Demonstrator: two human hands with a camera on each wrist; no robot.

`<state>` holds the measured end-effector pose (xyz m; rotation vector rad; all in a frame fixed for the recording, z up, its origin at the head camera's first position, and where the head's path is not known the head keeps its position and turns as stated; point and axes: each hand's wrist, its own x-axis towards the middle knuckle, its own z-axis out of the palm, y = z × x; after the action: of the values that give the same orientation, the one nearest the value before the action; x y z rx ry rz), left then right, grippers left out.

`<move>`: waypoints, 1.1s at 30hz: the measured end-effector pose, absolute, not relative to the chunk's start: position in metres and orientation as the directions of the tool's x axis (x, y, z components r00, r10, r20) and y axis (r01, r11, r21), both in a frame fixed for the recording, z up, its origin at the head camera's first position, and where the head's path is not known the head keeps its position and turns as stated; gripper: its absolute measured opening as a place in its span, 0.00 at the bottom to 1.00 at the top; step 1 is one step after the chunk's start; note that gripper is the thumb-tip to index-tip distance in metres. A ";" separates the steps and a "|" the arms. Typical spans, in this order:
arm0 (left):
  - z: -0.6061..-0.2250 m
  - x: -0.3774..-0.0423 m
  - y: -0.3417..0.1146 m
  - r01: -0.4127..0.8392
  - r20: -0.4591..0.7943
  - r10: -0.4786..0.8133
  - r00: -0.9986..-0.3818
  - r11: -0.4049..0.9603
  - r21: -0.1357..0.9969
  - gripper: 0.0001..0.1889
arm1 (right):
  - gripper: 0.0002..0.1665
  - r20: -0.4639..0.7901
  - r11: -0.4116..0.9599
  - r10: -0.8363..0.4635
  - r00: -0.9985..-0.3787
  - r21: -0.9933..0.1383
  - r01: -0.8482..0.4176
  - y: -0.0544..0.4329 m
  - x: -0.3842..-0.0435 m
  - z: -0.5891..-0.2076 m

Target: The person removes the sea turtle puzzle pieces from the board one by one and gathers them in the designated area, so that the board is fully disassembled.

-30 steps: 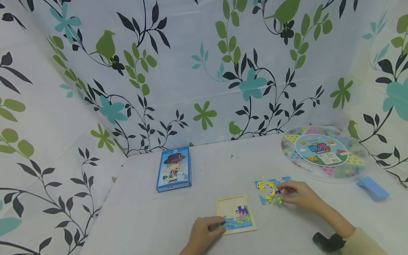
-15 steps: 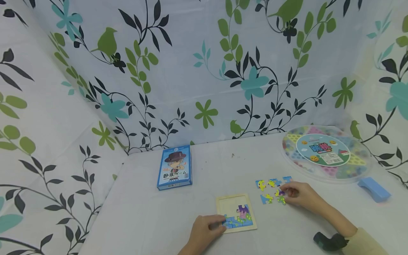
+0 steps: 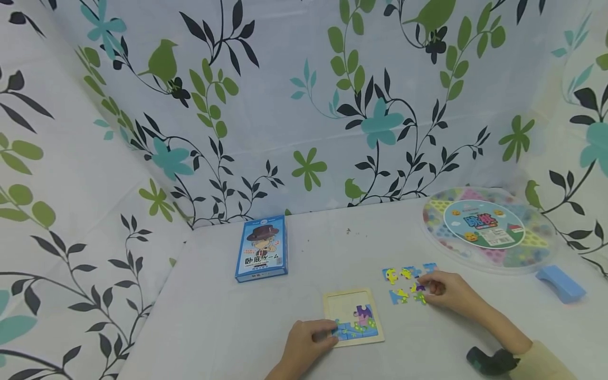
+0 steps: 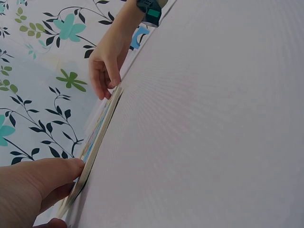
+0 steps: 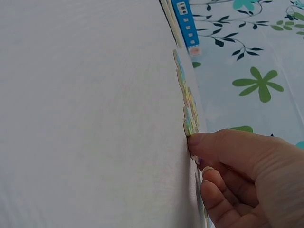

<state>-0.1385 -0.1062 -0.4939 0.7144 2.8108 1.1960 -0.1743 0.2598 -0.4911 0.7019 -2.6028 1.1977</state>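
Note:
A square wooden puzzle tray (image 3: 347, 298) lies on the table with its lower part and a purple-and-pink bit on the right filled. My left hand (image 3: 304, 345) holds the tray's left edge, thumb (image 4: 71, 168) at the rim in the left wrist view. To the tray's right lie several loose jigsaw pieces (image 3: 398, 296) in blue, yellow and green. My right hand (image 3: 448, 291) is at the right side of this group, pinching a puzzle piece with purple on it (image 3: 420, 288). Its thumb (image 5: 204, 145) covers part of the pieces in the right wrist view.
A blue card-game box (image 3: 261, 249) lies at the back left. At the back right is a round clear board-game case (image 3: 484, 224) with coloured sections, and a light-blue curved block (image 3: 560, 284) beside it. Patterned cloth (image 3: 309, 121) hangs behind the table.
My right hand has shifted slightly right, and the pieces under its fingers now stand a little apart from those on the left. My left hand stays at the tray; the head view drifts slightly.

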 end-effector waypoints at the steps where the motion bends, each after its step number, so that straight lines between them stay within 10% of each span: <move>1: -0.494 -0.139 -0.106 0.409 0.173 0.411 -0.895 0.605 0.683 0.12 | 0.17 0.356 0.563 -0.339 -0.871 -0.665 -0.491 0.260 -0.174 -0.491; 33: -0.492 -0.139 -0.106 0.429 0.193 0.419 -0.887 0.596 0.678 0.12 | 0.19 0.407 0.557 -0.297 -0.864 -0.661 -0.503 0.220 -0.179 -0.445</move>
<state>-0.1393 -0.1057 -0.4923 0.7490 2.8183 1.2028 -0.1792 0.2203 -0.4453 0.6673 -2.5448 1.1977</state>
